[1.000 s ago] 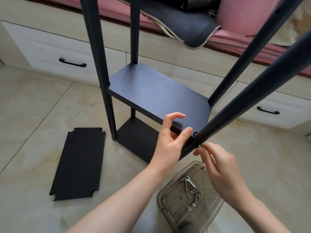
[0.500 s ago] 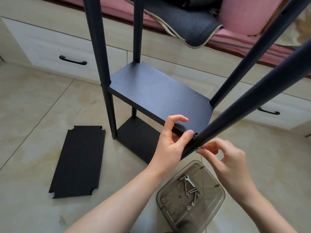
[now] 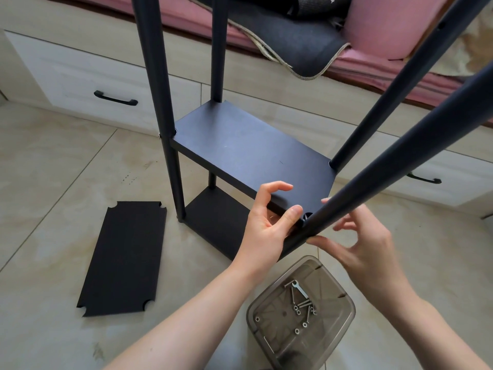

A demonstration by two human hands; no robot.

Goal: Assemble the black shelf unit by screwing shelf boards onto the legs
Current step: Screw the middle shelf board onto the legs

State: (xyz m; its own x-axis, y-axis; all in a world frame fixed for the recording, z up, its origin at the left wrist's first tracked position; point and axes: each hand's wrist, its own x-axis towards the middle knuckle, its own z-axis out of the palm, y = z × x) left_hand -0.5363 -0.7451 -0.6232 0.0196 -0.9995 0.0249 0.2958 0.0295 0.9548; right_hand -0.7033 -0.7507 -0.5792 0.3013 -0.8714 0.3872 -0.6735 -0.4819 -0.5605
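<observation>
Shelf board (image 3: pixel 253 153) sits mid-height on four legs, its near right corner meeting the slanting leg (image 3: pixel 400 161). Left hand (image 3: pixel 269 225) pinches that corner, thumb on top. Right hand (image 3: pixel 362 241), nearer the joint's outer side, has spread its fingers, earlier pinched at the leg.

The four legs (image 3: pixel 400 153) run out past the top edge, so their upper ends cannot be seen, and the lower board (image 3: pixel 213 220) is partly covered by the shelf (image 3: pixel 248 153) and the left hand (image 3: pixel 266 225). The right hand (image 3: pixel 365 249) is motion-blurred, its fingertips partly behind the near leg, so whether it holds a screw is unclear. The box (image 3: pixel 344 327) is cut by the bottom edge, and its small hardware (image 3: pixel 302 308) is too tiny to sort.
</observation>
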